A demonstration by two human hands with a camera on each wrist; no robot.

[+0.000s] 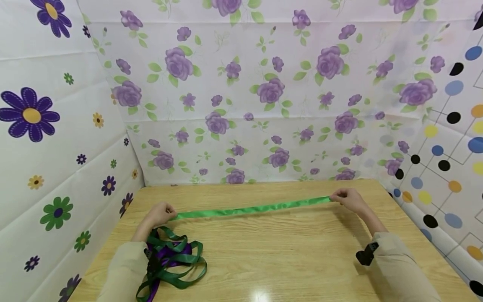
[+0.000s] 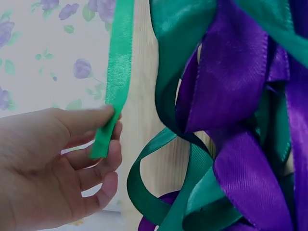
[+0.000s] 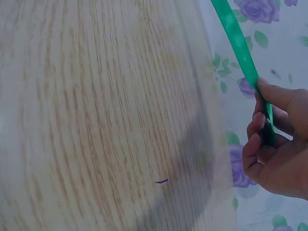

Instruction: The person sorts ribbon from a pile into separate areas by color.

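Note:
A bright green satin ribbon [image 1: 253,209] stretches nearly straight between the two hands, over the far part of the table. My left hand [image 1: 160,214] pinches its left end between thumb and fingers; in the left wrist view a short cut tail of the ribbon [image 2: 115,72] hangs past the thumb. At the other end, my right hand [image 1: 349,199] pinches the ribbon, and in the right wrist view the tail of the ribbon [image 3: 240,48] runs down into the curled fingers. Below the left hand lies a loose heap of dark green ribbon [image 1: 183,281] and purple ribbon [image 2: 231,72].
The wooden table [image 1: 271,251] ends at a flowered cloth wall [image 1: 249,147] behind and patterned cloth at both sides. A small purple thread [image 3: 161,181] lies on the tabletop in the right wrist view. A black wrist camera [image 1: 366,253] sits at the right sleeve.

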